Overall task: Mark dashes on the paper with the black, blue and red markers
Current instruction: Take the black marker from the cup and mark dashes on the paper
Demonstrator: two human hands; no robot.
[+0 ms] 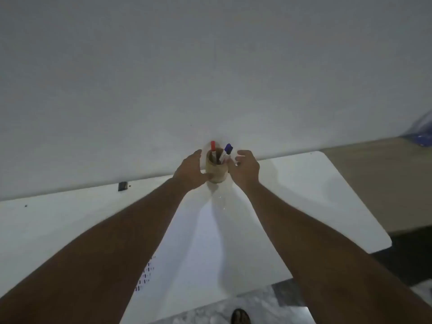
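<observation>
A tan cylindrical holder (217, 173) stands at the far edge of the white table (315, 195), against the wall. A red-capped marker (213, 146) and a blue-capped marker (228, 148) stick up out of it. No black marker shows. My left hand (190, 170) cups the holder's left side, thumb against its lower wall. My right hand (245, 169) hovers just right of the holder with fingers spread, empty. The white paper (198, 242) lies between my forearms, with rows of small red, blue and dark dashes (146, 273) near its left edge, partly hidden by my left arm.
A small dark object (123, 186) sits at the table's back edge to the left. The bare wall (210, 66) rises right behind the holder. A beige surface (385, 183) with blue plastic (420, 134) lies to the right. A foot (240, 316) shows on the floor below.
</observation>
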